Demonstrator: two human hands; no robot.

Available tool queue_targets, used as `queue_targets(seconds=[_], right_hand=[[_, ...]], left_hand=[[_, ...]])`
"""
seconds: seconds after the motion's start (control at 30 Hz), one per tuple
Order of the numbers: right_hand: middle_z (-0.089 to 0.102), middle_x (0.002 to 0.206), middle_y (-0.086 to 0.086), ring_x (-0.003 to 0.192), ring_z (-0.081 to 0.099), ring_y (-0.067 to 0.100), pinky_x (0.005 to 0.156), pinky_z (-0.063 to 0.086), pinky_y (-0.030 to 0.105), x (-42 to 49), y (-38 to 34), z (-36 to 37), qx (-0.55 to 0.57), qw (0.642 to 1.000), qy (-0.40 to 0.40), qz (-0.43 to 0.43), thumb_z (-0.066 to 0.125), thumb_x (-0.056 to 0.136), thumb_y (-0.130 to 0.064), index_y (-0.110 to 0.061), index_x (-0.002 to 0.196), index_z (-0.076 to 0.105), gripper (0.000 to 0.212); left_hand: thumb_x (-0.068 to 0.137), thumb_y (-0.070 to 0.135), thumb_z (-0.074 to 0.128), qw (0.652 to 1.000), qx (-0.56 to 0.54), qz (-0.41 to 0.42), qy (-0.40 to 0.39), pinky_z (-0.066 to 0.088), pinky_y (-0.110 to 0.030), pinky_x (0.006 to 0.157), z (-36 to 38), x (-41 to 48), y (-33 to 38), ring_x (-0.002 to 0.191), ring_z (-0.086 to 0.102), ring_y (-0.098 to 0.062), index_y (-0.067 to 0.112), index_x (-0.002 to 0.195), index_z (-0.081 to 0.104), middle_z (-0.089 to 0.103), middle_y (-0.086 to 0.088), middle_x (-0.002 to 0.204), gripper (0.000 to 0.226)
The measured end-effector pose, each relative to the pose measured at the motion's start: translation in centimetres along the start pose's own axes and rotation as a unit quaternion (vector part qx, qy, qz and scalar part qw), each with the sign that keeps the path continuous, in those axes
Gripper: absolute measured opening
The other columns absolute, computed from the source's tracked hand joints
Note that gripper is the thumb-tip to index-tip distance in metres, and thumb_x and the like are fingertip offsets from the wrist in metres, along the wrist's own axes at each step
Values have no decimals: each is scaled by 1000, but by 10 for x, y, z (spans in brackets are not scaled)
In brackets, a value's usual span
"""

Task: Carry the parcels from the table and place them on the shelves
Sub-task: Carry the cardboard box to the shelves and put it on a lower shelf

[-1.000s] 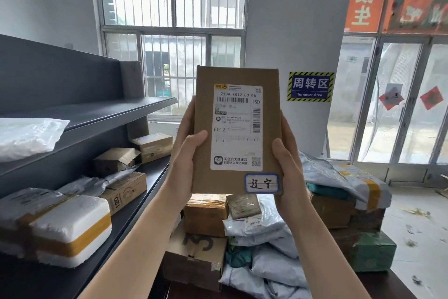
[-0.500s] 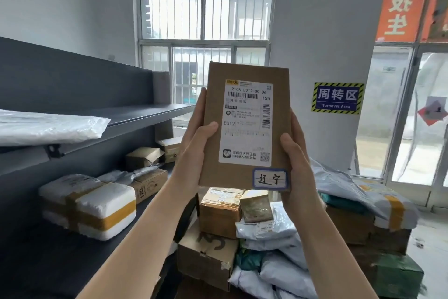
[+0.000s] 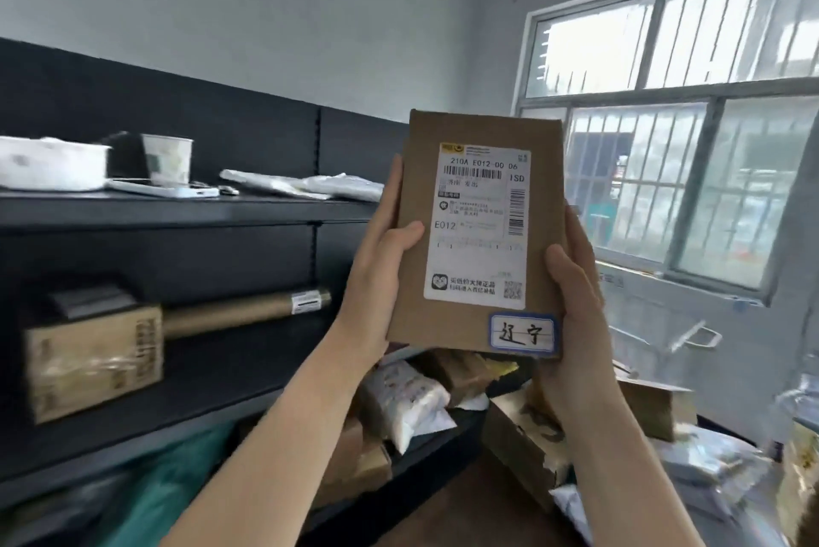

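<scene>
I hold a flat brown cardboard parcel point(image 3: 476, 231) upright in front of me, its white shipping label and a small blue-edged handwritten sticker facing me. My left hand point(image 3: 383, 267) grips its left edge with the thumb on the front. My right hand point(image 3: 576, 307) grips its right edge and lower corner. The dark shelf unit point(image 3: 186, 214) stands to my left, beside and behind the parcel. More parcels lie piled on the table point(image 3: 456, 498) below my arms, at lower right.
The upper shelf carries a white bag point(image 3: 48, 165), a paper cup point(image 3: 167, 158), a phone point(image 3: 164, 189) and flat white bags point(image 3: 306, 185). The middle shelf holds a taped box point(image 3: 93, 364) and a cardboard tube point(image 3: 248, 309). A barred window point(image 3: 678, 138) is at right.
My view has swung left and upward toward the shelves, so the window now sits at right. Both hands keep the same hold on the parcel, which stays upright before me.
</scene>
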State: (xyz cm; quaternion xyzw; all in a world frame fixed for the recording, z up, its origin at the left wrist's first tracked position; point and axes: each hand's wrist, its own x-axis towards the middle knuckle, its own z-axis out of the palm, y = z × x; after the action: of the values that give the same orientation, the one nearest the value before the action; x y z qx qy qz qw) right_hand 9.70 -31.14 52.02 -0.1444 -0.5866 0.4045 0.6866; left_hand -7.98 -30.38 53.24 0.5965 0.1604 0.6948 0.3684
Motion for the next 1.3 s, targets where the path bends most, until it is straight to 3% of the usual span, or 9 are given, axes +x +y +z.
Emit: queue_targets(seconds=[0.13, 0.33, 0.4, 0.5, 0.63, 0.9, 1.03, 1.2, 1.3], right_hand=[[67, 137, -4, 122, 67, 27, 95, 58, 47, -28, -12, 56, 70, 995, -63, 24, 48, 97, -30, -37, 150, 41, 54], [68, 136, -4, 122, 67, 21, 97, 58, 41, -81, -31, 163, 165, 972, -163, 49, 48, 99, -33, -39, 150, 42, 52], [67, 139, -4, 125, 65, 22, 102, 55, 44, -104, -38, 204, 202, 957, -201, 59, 48, 99, -33, -38, 150, 43, 51], [65, 141, -3, 127, 64, 22, 96, 57, 35, -150, -52, 270, 254, 931, -252, 70, 46, 101, -31, -36, 150, 44, 49], [61, 146, -5, 129, 62, 19, 101, 54, 36, -227, -87, 359, 311, 892, -316, 87, 52, 96, -38, -37, 152, 41, 57], [60, 148, -2, 130, 61, 23, 102, 54, 47, -391, -189, 505, 412, 814, -388, 129, 48, 99, -29, -33, 153, 40, 55], [64, 142, -8, 125, 65, 17, 96, 58, 36, -460, -229, 561, 431, 796, -400, 142, 52, 97, -32, -38, 149, 44, 53], [64, 142, -8, 125, 65, 18, 93, 59, 32, -526, -266, 620, 455, 760, -440, 147, 54, 94, -38, -38, 149, 44, 56], [63, 143, -6, 124, 65, 18, 94, 60, 37, -557, -281, 657, 461, 742, -462, 157, 55, 93, -38, -37, 150, 43, 58]], left_hand=[[94, 20, 46, 996, 73, 37, 47, 57, -26, 83, -24, -46, 74, 112, 68, -11, 51, 139, 38, 72, 17, 120, 55], [86, 25, 55, 971, 165, 83, 152, 56, -31, 89, -66, -132, 188, 118, 65, -16, 45, 140, 44, 70, 10, 126, 59], [86, 22, 54, 956, 202, 95, 190, 56, -29, 86, -80, -166, 228, 117, 66, -16, 44, 138, 46, 71, 8, 126, 57], [85, 23, 54, 924, 263, 101, 258, 56, -32, 87, -97, -226, 293, 116, 66, -19, 38, 144, 43, 69, 4, 129, 62], [90, 19, 48, 877, 331, 110, 331, 52, -44, 98, -111, -317, 394, 121, 63, -23, 31, 149, 38, 65, -2, 135, 61], [97, 16, 41, 808, 426, 137, 384, 54, -42, 96, -106, -495, 578, 121, 63, -22, 30, 152, 32, 67, 2, 132, 57], [96, 15, 42, 785, 442, 153, 406, 54, -40, 95, -102, -565, 645, 122, 62, -23, 26, 152, 33, 66, 0, 133, 58], [94, 15, 46, 746, 469, 173, 440, 54, -36, 94, -104, -633, 710, 119, 64, -19, 29, 149, 37, 70, 6, 127, 57], [92, 15, 47, 723, 478, 193, 460, 55, -34, 91, -112, -668, 740, 118, 65, -19, 31, 144, 43, 70, 4, 128, 54]])
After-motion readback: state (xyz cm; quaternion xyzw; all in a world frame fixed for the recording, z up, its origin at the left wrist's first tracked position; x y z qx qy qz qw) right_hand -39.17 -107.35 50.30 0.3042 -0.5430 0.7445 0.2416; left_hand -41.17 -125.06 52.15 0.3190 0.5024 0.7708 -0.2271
